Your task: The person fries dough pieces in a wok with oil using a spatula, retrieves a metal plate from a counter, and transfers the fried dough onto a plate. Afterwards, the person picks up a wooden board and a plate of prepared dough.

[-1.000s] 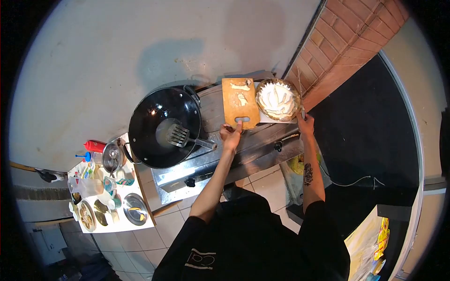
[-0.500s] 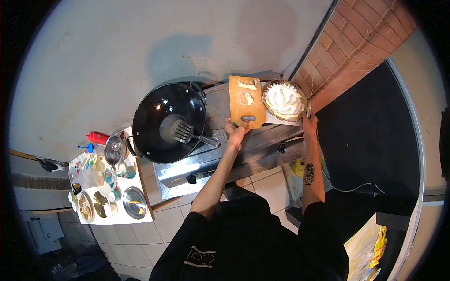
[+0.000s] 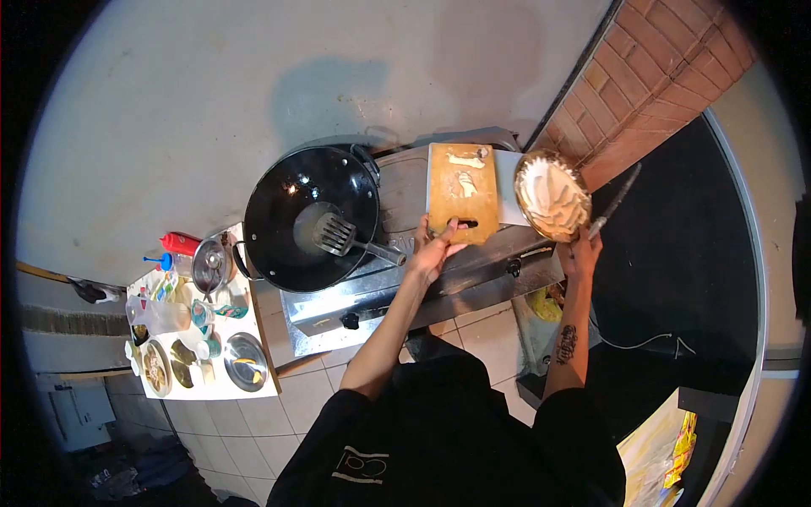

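Note:
My left hand (image 3: pixel 434 251) grips the handle end of a wooden cutting board (image 3: pixel 463 190), which bears a few pale slices. To its right, my right hand (image 3: pixel 581 253) holds the rim of a round plate (image 3: pixel 553 196) piled with white slices; the plate is tilted. A knife (image 3: pixel 619 196) sticks out beside the plate at that same hand. Under the board and reaching to the plate lies a white board (image 3: pixel 509 188). Left of my hands, a slotted spatula (image 3: pixel 338 235) rests in a black wok (image 3: pixel 283 194).
The steel stove (image 3: pixel 389 296) with black knobs runs below the wok and boards. At the left stands a white table (image 3: pixel 211 389) with a red bottle (image 3: pixel 180 243), a metal bowl (image 3: pixel 211 264), a metal plate (image 3: pixel 246 362) and several containers. A brick column (image 3: pixel 642 84) rises at the upper right.
The plate has moved right, away from the wooden board, and become tilted with my right hand. The knife now shows more clearly. My left hand and the board have shifted slightly right in view.

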The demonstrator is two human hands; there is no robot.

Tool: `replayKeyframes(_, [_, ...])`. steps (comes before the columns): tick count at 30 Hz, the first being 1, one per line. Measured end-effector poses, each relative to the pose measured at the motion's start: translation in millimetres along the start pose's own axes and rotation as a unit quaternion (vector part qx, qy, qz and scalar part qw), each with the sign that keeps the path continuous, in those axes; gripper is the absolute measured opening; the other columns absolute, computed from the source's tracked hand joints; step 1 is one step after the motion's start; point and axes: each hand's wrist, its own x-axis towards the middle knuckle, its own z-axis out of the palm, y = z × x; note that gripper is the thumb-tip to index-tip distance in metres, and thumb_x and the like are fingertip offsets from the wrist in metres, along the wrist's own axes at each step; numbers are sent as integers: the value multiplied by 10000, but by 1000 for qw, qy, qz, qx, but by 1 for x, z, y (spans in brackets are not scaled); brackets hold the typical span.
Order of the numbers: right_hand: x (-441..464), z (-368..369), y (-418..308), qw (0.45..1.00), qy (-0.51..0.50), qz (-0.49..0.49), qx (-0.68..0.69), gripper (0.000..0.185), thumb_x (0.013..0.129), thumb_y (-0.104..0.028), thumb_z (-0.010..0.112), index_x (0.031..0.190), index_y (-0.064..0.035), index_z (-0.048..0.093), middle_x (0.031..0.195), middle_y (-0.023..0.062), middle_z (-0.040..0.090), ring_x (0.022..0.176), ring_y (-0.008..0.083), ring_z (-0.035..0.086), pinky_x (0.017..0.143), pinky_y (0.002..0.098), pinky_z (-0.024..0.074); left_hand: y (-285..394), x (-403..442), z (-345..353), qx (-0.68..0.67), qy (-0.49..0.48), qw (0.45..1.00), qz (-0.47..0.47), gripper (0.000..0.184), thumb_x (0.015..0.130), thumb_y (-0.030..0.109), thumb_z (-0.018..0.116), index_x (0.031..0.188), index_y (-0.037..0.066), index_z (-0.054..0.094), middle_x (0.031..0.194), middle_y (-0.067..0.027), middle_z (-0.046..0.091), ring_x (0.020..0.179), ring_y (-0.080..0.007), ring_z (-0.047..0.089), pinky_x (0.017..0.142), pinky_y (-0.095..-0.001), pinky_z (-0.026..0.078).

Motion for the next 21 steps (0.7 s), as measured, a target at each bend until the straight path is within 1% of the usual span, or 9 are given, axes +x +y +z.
replayKeyframes(2, [-12, 14, -29, 998, 21, -16, 55, 85, 915, -108, 527, 956, -34, 520, 630, -30, 474, 468, 46, 411, 390, 235, 306, 6, -8, -4, 5, -42, 999, -22, 520, 869, 162, 633, 1259, 72, 300, 1100, -111, 568, 1015, -212, 597, 776, -337, 557])
replayKeyframes(4, [-16, 9, -53, 998, 18, 41, -32, 273, 905, -75, 495, 1161, 20, 481, 963, 76, 580, 814, 144, 578, 634, 278, 473, 6, -16, -11, 8, -51, 998, -39, 522, 874, 159, 626, 1270, 75, 297, 1107, -104, 567, 1028, -210, 592, 778, -344, 557])
replayKeyframes(5, [-12, -12, -44, 999, -20, 16, -35, 290, 909, -103, 515, 1171, 15, 475, 965, 71, 585, 818, 145, 584, 635, 273, 478, 2, -23, -14, 31, -48, 997, -44, 462, 876, 163, 624, 1227, 98, 331, 1099, -96, 579, 1012, -198, 600, 755, -356, 557])
replayKeyframes(6, [-26, -4, -59, 1000, -14, 5, 17, 290, 914, -125, 533, 1164, 13, 479, 956, 61, 590, 810, 139, 591, 629, 265, 481, -2, -32, -16, 54, -46, 996, -45, 402, 878, 168, 622, 1183, 122, 366, 1092, -88, 591, 996, -186, 608, 732, -369, 557])
replayKeyframes(8, [-66, -7, -94, 999, 9, -27, 27, 156, 911, -147, 553, 1023, -44, 520, 580, -56, 446, 392, 11, 336, 361, 220, 247, -20, -64, -21, 76, -74, 994, -38, 391, 884, 168, 613, 1186, 113, 371, 1084, -81, 594, 998, -172, 606, 756, -372, 545])
replayKeyframes(12, [-93, -19, -82, 998, 24, 38, 47, 184, 908, -159, 559, 1059, -58, 525, 613, -51, 467, 421, 14, 360, 367, 213, 244, -15, -101, -54, 138, -108, 981, -78, 401, 887, 170, 608, 1208, 94, 380, 1073, -55, 595, 989, -160, 603, 763, -347, 536])
replayKeyframes(14, [-104, -31, -64, 995, -25, 62, 76, 320, 916, -150, 541, 1196, -14, 467, 1056, 67, 573, 952, 150, 572, 754, 310, 489, -3, -126, -67, 172, -140, 971, -93, 393, 886, 168, 610, 1211, 90, 403, 1055, -42, 599, 974, -150, 602, 759, -319, 531])
replayKeyframes(20, [-132, -11, -70, 994, -10, 104, 16, 345, 873, -150, 587, 1184, -44, 484, 1058, 57, 564, 928, 150, 564, 687, 295, 490, 17, -193, -122, 164, -150, 970, -96, 381, 887, 144, 609, 1204, 50, 418, 942, -67, 626, 888, -140, 627, 761, -268, 491])
replayKeyframes(21, [-135, -3, -79, 995, -37, 97, 12, 344, 878, -156, 581, 1185, -38, 481, 1066, 62, 564, 937, 155, 564, 699, 298, 490, 22, -204, -132, 157, -159, 969, -107, 428, 875, 130, 611, 1223, 18, 387, 945, -123, 645, 911, -210, 630, 810, -354, 491])
